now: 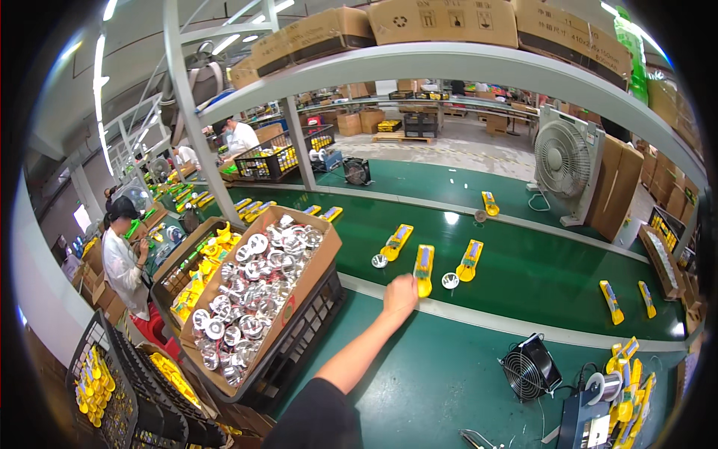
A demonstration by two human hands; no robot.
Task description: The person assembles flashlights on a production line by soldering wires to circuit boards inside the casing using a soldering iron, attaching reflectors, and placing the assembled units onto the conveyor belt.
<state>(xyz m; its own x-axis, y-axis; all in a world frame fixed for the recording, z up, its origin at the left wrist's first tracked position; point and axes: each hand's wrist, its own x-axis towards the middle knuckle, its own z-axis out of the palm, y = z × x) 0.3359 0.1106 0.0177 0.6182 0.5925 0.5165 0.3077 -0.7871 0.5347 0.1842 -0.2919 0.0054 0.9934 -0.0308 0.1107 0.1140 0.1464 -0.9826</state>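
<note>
My left hand (401, 295) reaches out over the near edge of the green conveyor belt (359, 247), fingers closed at the side of a yellow flashlight housing (424, 271). A purplish-blue strip lies in this housing's upper part. The fingertips are partly hidden. On either side lie two more yellow housings, one to the left (397, 242) and one to the right (470, 260). Beside each rests a round silver reflector, the left one (379, 261) and the right one (449, 280). My right hand is out of view.
A carton of silver reflectors (327, 251) stands on a black crate at my left. On the near bench are a black fan (530, 366), a solder spool (603, 388) and piled yellow housings (634, 389). A metal shelf (449, 56) with cartons crosses overhead.
</note>
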